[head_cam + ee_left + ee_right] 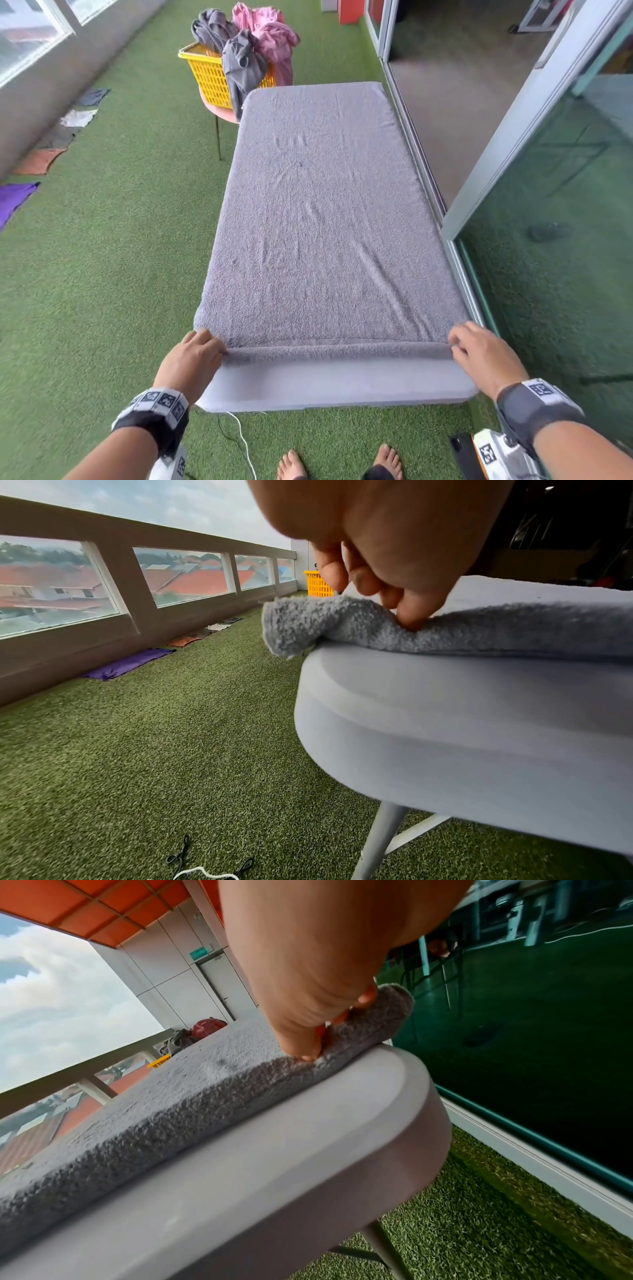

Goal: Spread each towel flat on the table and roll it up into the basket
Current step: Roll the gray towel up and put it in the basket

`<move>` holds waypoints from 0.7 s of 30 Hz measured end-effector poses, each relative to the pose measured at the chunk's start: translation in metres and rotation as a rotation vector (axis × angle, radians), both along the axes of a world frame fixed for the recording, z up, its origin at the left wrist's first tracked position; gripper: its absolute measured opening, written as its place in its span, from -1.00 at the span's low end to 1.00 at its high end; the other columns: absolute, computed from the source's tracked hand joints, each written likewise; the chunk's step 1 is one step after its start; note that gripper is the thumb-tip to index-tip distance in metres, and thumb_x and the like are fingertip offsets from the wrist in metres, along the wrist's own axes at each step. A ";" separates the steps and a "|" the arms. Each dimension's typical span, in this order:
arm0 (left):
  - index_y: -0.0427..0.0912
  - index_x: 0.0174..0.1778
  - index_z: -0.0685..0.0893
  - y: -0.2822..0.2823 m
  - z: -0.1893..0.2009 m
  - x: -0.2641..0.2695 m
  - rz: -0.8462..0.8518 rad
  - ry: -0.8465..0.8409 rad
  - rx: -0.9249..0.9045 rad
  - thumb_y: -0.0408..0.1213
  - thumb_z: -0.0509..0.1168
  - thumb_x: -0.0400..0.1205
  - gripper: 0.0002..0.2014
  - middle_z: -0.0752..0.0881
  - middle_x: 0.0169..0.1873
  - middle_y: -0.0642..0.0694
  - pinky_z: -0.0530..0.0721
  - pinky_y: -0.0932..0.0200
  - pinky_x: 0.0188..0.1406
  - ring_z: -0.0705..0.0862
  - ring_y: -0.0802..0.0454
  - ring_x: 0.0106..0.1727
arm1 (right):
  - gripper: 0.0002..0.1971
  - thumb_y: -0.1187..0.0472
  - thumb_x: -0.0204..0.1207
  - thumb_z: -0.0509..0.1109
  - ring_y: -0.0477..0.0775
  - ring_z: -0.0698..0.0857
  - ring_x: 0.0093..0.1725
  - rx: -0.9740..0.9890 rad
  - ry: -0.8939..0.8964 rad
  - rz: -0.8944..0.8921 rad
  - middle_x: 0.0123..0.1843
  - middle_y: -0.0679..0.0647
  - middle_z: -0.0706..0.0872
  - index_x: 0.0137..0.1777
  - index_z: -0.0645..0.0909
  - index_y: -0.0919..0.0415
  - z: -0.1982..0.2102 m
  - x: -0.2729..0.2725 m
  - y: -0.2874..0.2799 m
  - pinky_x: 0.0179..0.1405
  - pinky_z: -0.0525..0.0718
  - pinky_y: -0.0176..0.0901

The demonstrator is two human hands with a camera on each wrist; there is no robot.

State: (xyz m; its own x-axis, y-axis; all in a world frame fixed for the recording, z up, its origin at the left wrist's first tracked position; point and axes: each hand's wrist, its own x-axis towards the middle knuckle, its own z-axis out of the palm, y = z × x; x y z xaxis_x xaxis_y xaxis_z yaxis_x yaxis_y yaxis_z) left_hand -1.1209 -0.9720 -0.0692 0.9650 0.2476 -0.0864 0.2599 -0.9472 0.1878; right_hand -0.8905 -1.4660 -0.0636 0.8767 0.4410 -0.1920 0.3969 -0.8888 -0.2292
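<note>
Along the bottom of the head view, the left hand [193, 356] and right hand [479, 353] pinch the grey towel [325, 212], spread on the table [342, 383], fingers clamped on its first turned-over fold to start an even roll.

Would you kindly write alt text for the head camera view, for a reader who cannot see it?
Seen from above, the left hand and right hand pinch the near corners of a grey towel spread over a table, its near edge turned into a first narrow roll. Beyond the table's far end, a yellow basket holds grey and pink towels.
</note>
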 end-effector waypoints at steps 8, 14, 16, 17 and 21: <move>-0.12 0.07 0.81 -0.004 -0.016 -0.009 -0.010 -0.068 -0.014 -0.38 0.62 0.33 -0.61 0.72 0.02 0.05 0.81 0.01 -0.16 0.62 0.00 0.10 | -0.67 0.38 0.33 0.56 0.10 0.63 0.09 -0.035 -0.128 0.090 0.06 -0.03 0.72 0.11 0.78 0.15 -0.013 -0.011 -0.010 0.10 0.74 0.10; -0.03 -0.13 0.82 -0.005 -0.010 -0.009 -0.033 -0.056 -0.008 -0.28 0.65 0.35 -0.78 0.69 -0.13 0.12 0.77 0.06 -0.28 0.58 0.05 -0.04 | -0.73 0.19 0.29 0.63 -0.02 0.57 0.00 -0.113 -0.089 0.107 -0.07 -0.15 0.64 0.01 0.80 0.03 -0.007 -0.009 -0.009 -0.06 0.74 -0.03; -0.02 -0.21 0.80 -0.005 -0.008 -0.011 -0.042 -0.042 -0.002 -0.26 0.63 0.38 -0.84 0.62 -0.17 0.13 0.70 0.09 -0.31 0.51 0.07 -0.09 | -0.83 0.13 0.41 0.53 -0.08 0.53 0.04 -0.130 -0.059 0.137 -0.07 -0.20 0.60 0.00 0.78 -0.01 -0.006 -0.009 -0.008 0.02 0.69 -0.09; -0.02 -0.23 0.79 -0.005 -0.008 -0.013 -0.045 -0.035 0.005 -0.24 0.61 0.40 -0.87 0.59 -0.17 0.14 0.66 0.10 -0.30 0.45 0.10 -0.11 | -0.86 0.10 0.48 0.46 -0.11 0.50 0.06 -0.138 -0.036 0.150 -0.07 -0.22 0.58 0.01 0.77 -0.03 -0.005 -0.009 -0.009 0.05 0.65 -0.13; 0.03 -0.26 0.78 -0.007 -0.005 -0.013 -0.042 -0.023 0.028 -0.16 0.57 0.45 -0.91 0.52 -0.19 0.17 0.56 0.17 -0.25 0.40 0.14 -0.15 | -0.82 0.04 0.58 0.31 -0.15 0.43 0.07 -0.132 0.032 0.131 -0.08 -0.23 0.52 -0.01 0.76 -0.06 -0.003 -0.007 -0.015 0.08 0.59 -0.18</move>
